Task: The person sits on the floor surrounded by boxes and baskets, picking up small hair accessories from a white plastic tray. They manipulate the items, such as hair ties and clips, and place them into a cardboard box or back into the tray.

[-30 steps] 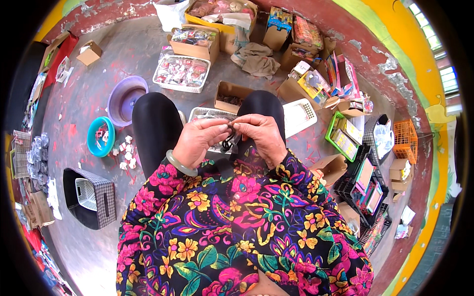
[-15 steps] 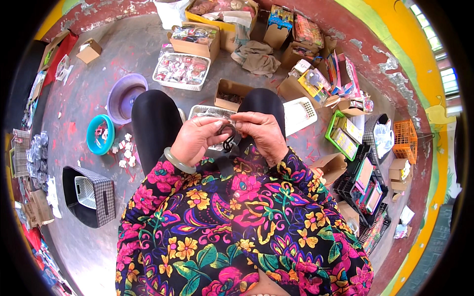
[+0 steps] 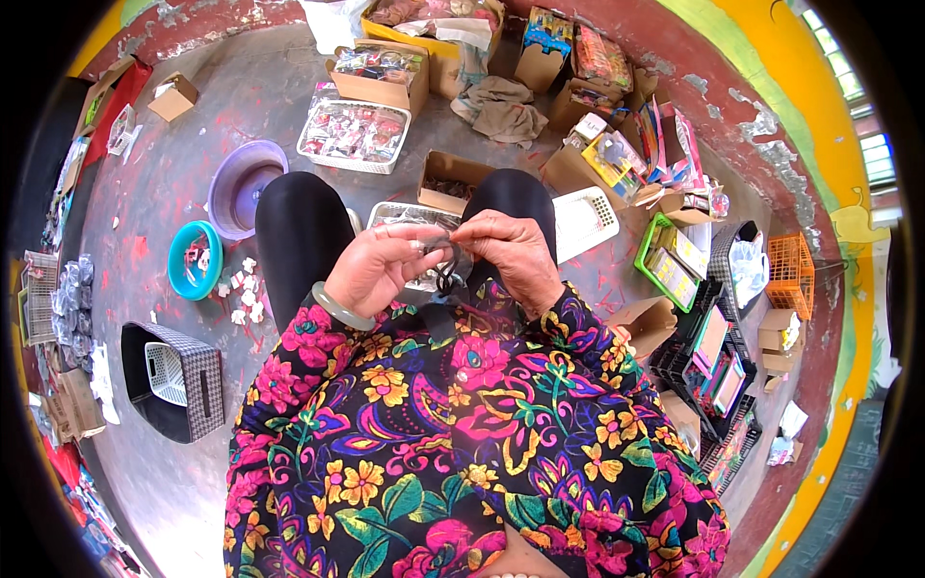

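In front of my lap, a small bunch of black looped bands (image 3: 447,277) hangs between my two hands; they look like hair ties. My left hand (image 3: 378,267), with a pale bangle (image 3: 342,310) at its wrist, holds the bands with thumb and fingers. My right hand (image 3: 515,260) is closed in a pinch at the upper end of the bands, its fingertips against those of the left. Exactly what each fingertip grips is too small to tell. Just beyond the hands, a white basket (image 3: 385,214) with clear packets stands partly hidden between my knees.
A cardboard box (image 3: 443,199) with dark items stands past the basket. To the left are a purple basin (image 3: 220,197), a teal basin (image 3: 174,265) and scattered white pieces (image 3: 252,296). A white tray (image 3: 599,220), a green crate (image 3: 644,252) and black crates (image 3: 686,337) lie right.
My left hand has shifted slightly left and its fingers have straightened a little. The bands stay between both hands, and my right hand has barely moved.
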Available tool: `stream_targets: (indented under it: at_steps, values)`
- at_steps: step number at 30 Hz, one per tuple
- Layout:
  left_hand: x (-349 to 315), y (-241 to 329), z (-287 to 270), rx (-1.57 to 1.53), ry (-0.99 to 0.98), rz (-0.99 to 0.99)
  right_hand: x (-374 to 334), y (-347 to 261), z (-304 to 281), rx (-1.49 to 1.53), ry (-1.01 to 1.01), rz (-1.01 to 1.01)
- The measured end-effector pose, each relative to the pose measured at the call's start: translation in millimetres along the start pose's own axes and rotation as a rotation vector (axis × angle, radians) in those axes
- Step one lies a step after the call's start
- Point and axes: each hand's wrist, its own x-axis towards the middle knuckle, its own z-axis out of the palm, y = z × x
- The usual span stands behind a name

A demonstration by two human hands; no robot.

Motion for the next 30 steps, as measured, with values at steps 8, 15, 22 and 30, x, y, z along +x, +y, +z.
stream_targets:
  at_steps: [8, 15, 22, 30]
  values:
    - [2.2, 0.0, 6.8, -0.013, 0.066, 0.031, 3.9, 3.2, -1.1, -0.139, -0.009, -0.120]
    - [6.4, -7.0, 4.1, 0.065, 0.117, 0.049, 4.1, 2.5, 2.4, -0.135, 0.000, -0.134]
    - [6.8, -8.9, 3.9, 0.099, 0.172, 0.111, 5.9, 6.3, -1.2, -0.115, -0.024, -0.111]
    - [6.0, -9.5, 8.7, 0.252, 0.229, 0.279, 9.9, -5.4, -5.1, 0.149, 0.084, 0.101]
